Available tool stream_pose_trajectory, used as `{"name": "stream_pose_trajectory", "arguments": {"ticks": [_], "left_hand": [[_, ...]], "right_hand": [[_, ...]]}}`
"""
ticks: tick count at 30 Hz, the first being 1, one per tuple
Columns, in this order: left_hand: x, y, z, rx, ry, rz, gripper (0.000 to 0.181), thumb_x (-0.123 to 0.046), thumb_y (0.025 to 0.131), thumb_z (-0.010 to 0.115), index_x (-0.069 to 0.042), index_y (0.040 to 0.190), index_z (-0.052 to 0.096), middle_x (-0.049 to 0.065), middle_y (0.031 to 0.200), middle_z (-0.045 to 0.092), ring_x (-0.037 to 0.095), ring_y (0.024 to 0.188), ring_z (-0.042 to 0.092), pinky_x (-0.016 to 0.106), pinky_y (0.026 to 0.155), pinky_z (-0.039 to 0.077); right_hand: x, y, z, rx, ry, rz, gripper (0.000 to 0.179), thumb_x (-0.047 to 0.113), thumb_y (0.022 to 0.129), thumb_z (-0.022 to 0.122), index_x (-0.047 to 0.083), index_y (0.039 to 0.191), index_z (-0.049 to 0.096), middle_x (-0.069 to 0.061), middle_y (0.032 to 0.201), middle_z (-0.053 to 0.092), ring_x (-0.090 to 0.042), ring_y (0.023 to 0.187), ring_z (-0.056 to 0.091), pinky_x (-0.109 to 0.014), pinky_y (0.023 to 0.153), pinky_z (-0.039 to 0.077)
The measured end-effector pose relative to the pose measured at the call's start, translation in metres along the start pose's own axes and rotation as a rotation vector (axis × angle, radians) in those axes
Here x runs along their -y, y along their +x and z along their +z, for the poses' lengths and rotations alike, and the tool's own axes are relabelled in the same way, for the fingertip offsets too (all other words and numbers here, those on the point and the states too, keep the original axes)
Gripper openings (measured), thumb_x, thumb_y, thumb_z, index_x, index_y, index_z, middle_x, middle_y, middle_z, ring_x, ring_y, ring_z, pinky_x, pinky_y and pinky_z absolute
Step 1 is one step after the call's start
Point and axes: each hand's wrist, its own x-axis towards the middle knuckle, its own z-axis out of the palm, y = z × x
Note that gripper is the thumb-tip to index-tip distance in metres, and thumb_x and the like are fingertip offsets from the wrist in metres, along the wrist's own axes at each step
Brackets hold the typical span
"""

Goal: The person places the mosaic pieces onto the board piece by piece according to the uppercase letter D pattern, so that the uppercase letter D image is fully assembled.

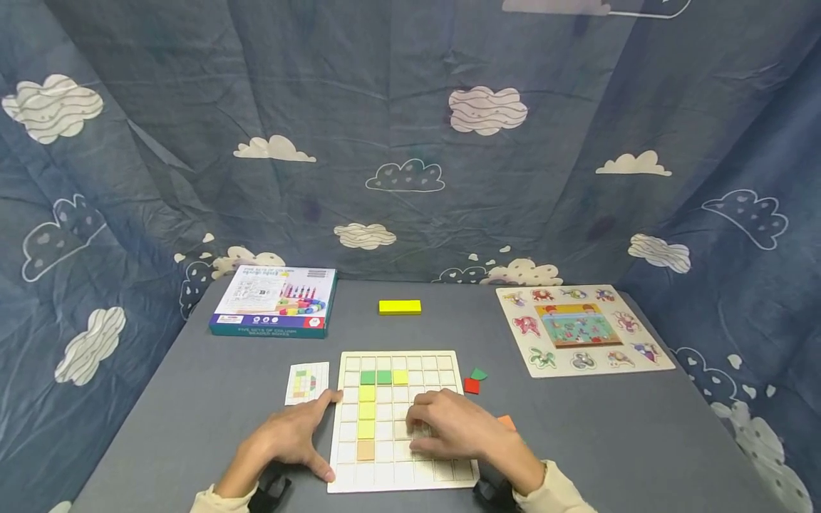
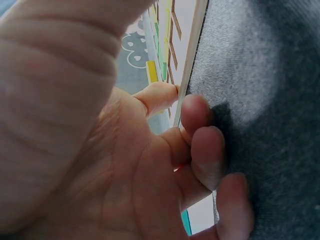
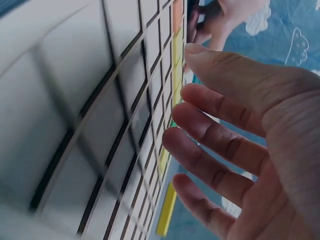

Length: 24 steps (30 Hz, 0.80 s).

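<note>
A pale grid board lies flat in front of me. Two green tiles and a yellow tile sit in its upper cells; several yellow tiles run down a left column to a light orange tile. Against the board's left edge rests my left hand, thumb and index finger spread along it. Its other fingers bend loosely by the cloth in the left wrist view. My right hand hovers over the board's right half, fingers slightly bent; the right wrist view shows nothing held in the hand.
A small pattern card lies left of the board. To its right are a red tile, a green piece and a partly hidden orange piece. Farther back are a box, a yellow block and a picture puzzle.
</note>
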Motion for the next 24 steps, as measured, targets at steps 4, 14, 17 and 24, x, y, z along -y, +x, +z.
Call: {"name": "stream_pose_trajectory", "arguments": {"ticks": [4,14,17,24], "left_hand": [[0.001,0.001,-0.002,-0.002,-0.006,0.003,0.116,-0.037,0.052,0.099,-0.010,0.145,0.036,0.020,0.147,0.050,0.039,0.129,0.052,0.061,0.099,0.042],[0.001,0.003,0.000,0.013,-0.005,-0.041,0.117,-0.038,0.051,0.100,-0.012,0.146,0.037,0.019,0.148,0.050,0.038,0.129,0.053,0.062,0.099,0.042],[0.001,0.002,0.000,0.010,-0.006,-0.046,0.117,-0.039,0.051,0.100,-0.013,0.146,0.037,0.018,0.148,0.050,0.037,0.129,0.053,0.061,0.099,0.042],[0.000,0.002,0.001,0.009,-0.006,-0.049,0.117,-0.039,0.050,0.100,-0.013,0.146,0.037,0.018,0.148,0.050,0.038,0.129,0.053,0.062,0.099,0.042]], "right_hand": [[-0.011,-0.013,-0.005,-0.006,0.069,0.041,0.012,0.027,0.087,0.078,0.019,0.094,0.072,0.010,0.088,0.065,0.002,0.074,0.052,-0.017,0.070,0.046],[-0.040,-0.056,-0.012,-0.041,0.223,0.193,0.014,0.029,0.090,0.076,0.019,0.097,0.070,0.009,0.091,0.065,-0.005,0.081,0.059,-0.024,0.072,0.049],[-0.048,-0.068,-0.015,-0.066,0.205,0.246,0.015,0.030,0.088,0.077,0.021,0.098,0.070,0.010,0.096,0.064,-0.007,0.086,0.058,-0.027,0.075,0.050],[-0.063,-0.097,-0.019,-0.101,0.154,0.316,0.014,0.027,0.088,0.077,0.022,0.099,0.069,0.011,0.105,0.058,-0.012,0.097,0.059,-0.033,0.082,0.051]]}}
